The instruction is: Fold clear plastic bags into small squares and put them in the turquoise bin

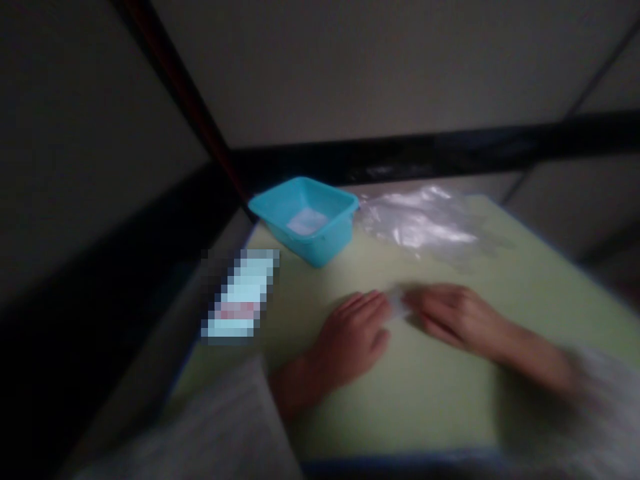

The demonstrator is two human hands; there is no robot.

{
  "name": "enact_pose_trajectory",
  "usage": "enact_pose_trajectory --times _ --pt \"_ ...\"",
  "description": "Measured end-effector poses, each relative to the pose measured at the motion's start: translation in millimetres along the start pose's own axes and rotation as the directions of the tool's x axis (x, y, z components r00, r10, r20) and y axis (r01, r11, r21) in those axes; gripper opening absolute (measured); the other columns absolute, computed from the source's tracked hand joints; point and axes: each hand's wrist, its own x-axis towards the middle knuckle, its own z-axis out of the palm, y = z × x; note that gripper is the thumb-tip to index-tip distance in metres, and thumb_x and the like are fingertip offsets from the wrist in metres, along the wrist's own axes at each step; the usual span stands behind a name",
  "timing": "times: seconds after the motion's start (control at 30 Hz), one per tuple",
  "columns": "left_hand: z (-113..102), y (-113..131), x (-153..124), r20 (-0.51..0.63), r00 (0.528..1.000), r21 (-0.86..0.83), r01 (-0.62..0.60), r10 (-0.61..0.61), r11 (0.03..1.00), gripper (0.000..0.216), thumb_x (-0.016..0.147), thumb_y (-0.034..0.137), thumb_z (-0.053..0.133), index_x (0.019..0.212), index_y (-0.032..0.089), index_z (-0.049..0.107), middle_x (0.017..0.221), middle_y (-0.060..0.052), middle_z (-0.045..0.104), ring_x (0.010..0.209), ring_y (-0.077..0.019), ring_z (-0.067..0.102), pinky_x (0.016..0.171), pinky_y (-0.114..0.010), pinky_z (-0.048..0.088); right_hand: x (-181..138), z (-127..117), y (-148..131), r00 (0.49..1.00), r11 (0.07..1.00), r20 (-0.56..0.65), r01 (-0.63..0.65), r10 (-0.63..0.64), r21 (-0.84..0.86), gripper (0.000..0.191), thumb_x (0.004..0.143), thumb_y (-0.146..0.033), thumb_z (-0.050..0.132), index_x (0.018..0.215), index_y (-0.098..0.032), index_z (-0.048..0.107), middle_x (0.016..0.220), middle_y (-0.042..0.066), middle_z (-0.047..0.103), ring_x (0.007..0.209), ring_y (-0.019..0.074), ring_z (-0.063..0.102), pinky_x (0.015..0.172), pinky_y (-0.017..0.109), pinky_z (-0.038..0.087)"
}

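Observation:
A small translucent piece (397,304), which looks like clear plastic, lies on the table between my two hands; blur hides its exact kind. My left hand (350,337) rests over its left end, fingers stretched out and lying flat, thumb held apart. At the opposite end, the fingers of my right hand (457,313) are pressed together in a pinch on the piece. Both hands are low on the tabletop, and their fingers cover part of the piece.
A turquoise plastic basket (327,247) with a white flat item (307,221) inside stands at the back left of the yellow-green table (420,407). Crumpled clear plastic bags (430,223) lie to its right. A pixelated light-coloured rectangle (243,293) lies near the left edge. Walls border the table.

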Motion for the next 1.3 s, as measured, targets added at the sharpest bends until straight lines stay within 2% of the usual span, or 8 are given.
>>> enact_pose_trajectory --times 0.27,0.43,0.53,0.63,0.73,0.83,1.0,1.3 --pt "0 -1 2 -0.165 0.986 -0.061 -0.014 0.004 0.998 0.023 0.083 0.006 0.044 0.088 0.015 0.065 0.080 -0.007 0.070 0.079 -0.0171 0.066 0.081 -0.033 0.051 -2 -3 1 0.978 0.971 -0.064 -0.186 0.197 0.151 0.018 0.092 -0.020 0.042 0.096 -0.015 0.059 0.079 0.007 0.067 0.067 0.0159 0.063 0.060 0.026 0.050" --pt "-4 2 2 -0.134 0.975 -0.287 0.130 -0.174 0.949 0.026 0.085 0.017 0.045 0.064 0.015 0.060 0.061 -0.002 0.059 0.063 -0.0132 0.056 0.065 -0.025 0.046 1 -5 2 0.913 0.865 -0.118 -0.319 0.390 0.386 0.011 0.090 -0.020 0.047 0.096 -0.018 0.056 0.089 0.007 0.068 0.077 0.0157 0.065 0.067 0.027 0.051" --pt "-8 2 4 -0.006 0.928 -0.536 0.312 -0.373 0.784 0.039 0.086 0.030 0.045 0.050 0.015 0.049 0.049 0.003 0.042 0.049 -0.0088 0.041 0.049 -0.021 0.033 6 -1 -3 0.891 0.684 -0.067 -0.295 0.449 0.668 0.007 0.088 -0.021 0.051 0.095 -0.021 0.048 0.087 0.004 0.064 0.079 0.0144 0.064 0.064 0.024 0.051" --pt "-8 -2 7 0.182 0.868 -0.765 0.421 -0.463 0.487 0.041 0.083 0.042 0.048 0.053 0.014 0.051 0.048 0.004 0.039 0.047 -0.0079 0.036 0.045 -0.021 0.026 10 4 -9 0.881 0.521 -0.029 -0.253 0.473 0.815 0.014 0.085 -0.017 0.055 0.089 -0.023 0.043 0.075 -0.003 0.058 0.065 0.0089 0.059 0.054 0.017 0.047" --pt "-6 -6 9 0.304 0.833 -0.840 0.463 -0.463 0.282 0.038 0.076 0.045 0.055 0.058 0.012 0.056 0.051 0.003 0.046 0.049 -0.0085 0.040 0.047 -0.021 0.028 12 4 -12 0.881 0.443 -0.009 -0.229 0.473 0.867 0.018 0.083 -0.014 0.059 0.092 -0.023 0.046 0.072 -0.004 0.058 0.060 0.0069 0.057 0.050 0.015 0.044" --pt "-4 -8 9 0.339 0.806 -0.848 0.485 -0.485 0.214 0.035 0.072 0.044 0.059 0.058 0.012 0.058 0.052 0.002 0.050 0.051 -0.0089 0.042 0.049 -0.021 0.030 12 3 -10 0.887 0.434 0.033 -0.258 0.461 0.863 0.020 0.082 -0.018 0.060 0.101 -0.021 0.055 0.076 0.000 0.064 0.062 0.0095 0.060 0.050 0.017 0.045" --pt "-8 -8 11 0.365 0.775 -0.837 0.516 -0.516 0.183 0.035 0.072 0.043 0.061 0.060 0.011 0.062 0.053 0.002 0.053 0.052 -0.0095 0.045 0.050 -0.021 0.032 9 5 -4 0.855 0.520 0.084 -0.386 0.512 0.762 0.021 0.082 -0.032 0.061 0.094 -0.017 0.071 0.070 0.004 0.068 0.057 0.0127 0.059 0.046 0.021 0.045" --pt "-7 -12 17 0.149 0.789 -0.811 0.443 -0.596 0.383 0.024 0.074 0.029 0.059 0.081 0.008 0.068 0.064 -0.002 0.063 0.060 -0.0126 0.053 0.055 -0.021 0.038 10 7 -2 0.783 0.544 0.022 -0.451 0.621 0.707 0.027 0.081 -0.035 0.061 0.099 -0.018 0.073 0.082 0.008 0.073 0.062 0.0155 0.062 0.049 0.024 0.050"
